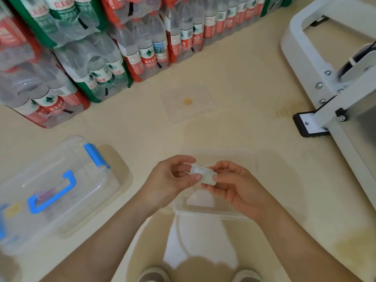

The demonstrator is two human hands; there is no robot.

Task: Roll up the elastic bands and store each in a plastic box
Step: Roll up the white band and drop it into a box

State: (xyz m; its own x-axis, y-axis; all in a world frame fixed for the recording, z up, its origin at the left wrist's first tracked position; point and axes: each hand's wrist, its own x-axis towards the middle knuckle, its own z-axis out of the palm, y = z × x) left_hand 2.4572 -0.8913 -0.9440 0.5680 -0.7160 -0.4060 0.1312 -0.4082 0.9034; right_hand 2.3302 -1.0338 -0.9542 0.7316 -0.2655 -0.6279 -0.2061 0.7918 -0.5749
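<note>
We pinch the band (203,176), a pale, part-rolled strip, between the left hand (173,180) and right hand (234,184) at lower centre. It looks light, soft and springy, so we would grip across the roll. The clear box (203,212) sits just below; we cannot tell its contents. The bin (61,180) at left holds something purple and blurred.

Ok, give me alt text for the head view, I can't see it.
The left hand and right hand pinch a small whitish rolled elastic band between them, above a clear plastic box on the beige floor. A larger clear lidded box with blue clips sits to the left.
</note>
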